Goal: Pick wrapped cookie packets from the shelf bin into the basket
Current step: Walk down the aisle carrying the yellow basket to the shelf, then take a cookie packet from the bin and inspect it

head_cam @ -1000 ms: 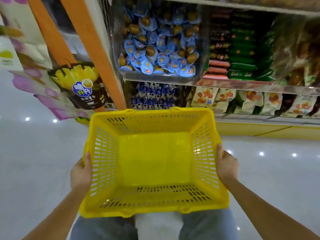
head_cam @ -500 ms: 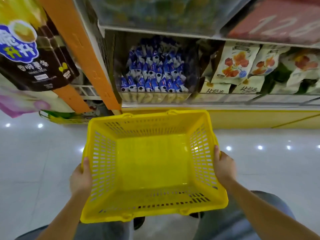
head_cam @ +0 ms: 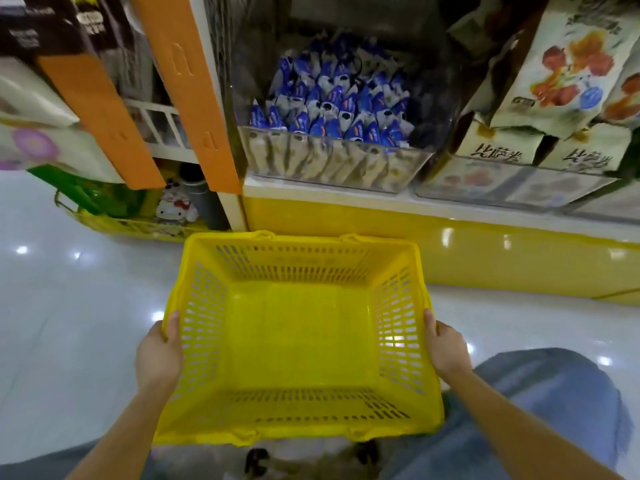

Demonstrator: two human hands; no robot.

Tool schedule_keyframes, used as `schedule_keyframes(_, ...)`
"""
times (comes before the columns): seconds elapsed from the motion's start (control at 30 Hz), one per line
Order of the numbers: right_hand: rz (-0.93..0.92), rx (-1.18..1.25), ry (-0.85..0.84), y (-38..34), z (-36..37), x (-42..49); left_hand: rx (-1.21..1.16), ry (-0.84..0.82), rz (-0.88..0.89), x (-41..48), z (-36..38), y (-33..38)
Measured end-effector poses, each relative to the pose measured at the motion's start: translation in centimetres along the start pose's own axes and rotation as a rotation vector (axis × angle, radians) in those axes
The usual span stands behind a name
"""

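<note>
A yellow slotted plastic basket (head_cam: 207, 327) is held low in front of me, with nothing inside it. My left hand (head_cam: 157, 356) grips its left rim and my right hand (head_cam: 448, 351) grips its right rim. Just beyond the basket, on the bottom shelf, a clear bin (head_cam: 332, 162) holds several blue-and-white wrapped cookie packets (head_cam: 332, 105) heaped together. The bin sits above and behind the basket's far edge.
Orange shelf uprights (head_cam: 188, 95) rise left of the bin. Pale snack bags (head_cam: 561, 74) fill the shelf to its right. A yellow shelf base (head_cam: 485, 247) runs along the glossy white floor. A low yellow rack with a small white toy (head_cam: 175, 206) stands at left. My bent knees are below the basket.
The view has dropped lower and closer to the bottom shelf; the blue-packet bin now looms larger above the basket. Both hands keep the same grip on the rims.
</note>
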State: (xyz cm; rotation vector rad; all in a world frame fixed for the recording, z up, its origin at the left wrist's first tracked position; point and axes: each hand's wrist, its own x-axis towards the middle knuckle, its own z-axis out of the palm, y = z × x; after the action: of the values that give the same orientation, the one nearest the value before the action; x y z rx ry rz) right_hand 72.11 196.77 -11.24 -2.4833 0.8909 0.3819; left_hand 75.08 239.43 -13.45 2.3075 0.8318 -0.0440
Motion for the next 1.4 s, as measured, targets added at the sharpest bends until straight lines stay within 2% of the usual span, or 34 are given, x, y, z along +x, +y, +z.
schedule_keyframes(0.13,-0.04,0.017,0.009,0.9,0.9,0.6,0.033,0.001,0.055,1.0,0.9,0.0)
schedule_keyframes(0.37,-0.034,0.006,-0.094,0.0,0.1,0.4,0.064,-0.177,0.009,1.8,-0.4,1.4)
schedule_keyframes(0.5,-0.098,-0.037,-0.067,-2.1,-0.9,-1.0,0.076,-0.208,0.042,1.6,-1.6,3.7)
schedule_keyframes(0.63,-0.392,-0.195,0.018,-6.2,-3.5,-3.0,0.145,-0.155,0.279,0.6,-3.3,7.8)
schedule_keyframes(0.77,-0.777,-0.116,0.089,-12.1,-7.9,-4.6,0.093,0.002,0.637,-0.9,-5.6,14.1)
schedule_keyframes(0.93,-1.019,0.034,0.141,-21.5,-12.1,-5.1,0.061,0.019,0.919,-1.8,-7.7,21.7)
schedule_keyframes(1.07,-1.033,0.142,0.175,-29.0,-13.4,-3.0,0.178,0.013,1.106,-1.0,-8.1,25.1)
schedule_keyframes(1.23,-1.037,0.099,0.172,-37.0,-12.6,1.0,0.338,0.14,1.256,1.0,-8.1,25.5)
schedule_keyframes(1.4,-1.026,-0.201,-0.117,-41.0,-11.0,4.1,0.314,0.113,1.32,2.1,-8.5,25.4)
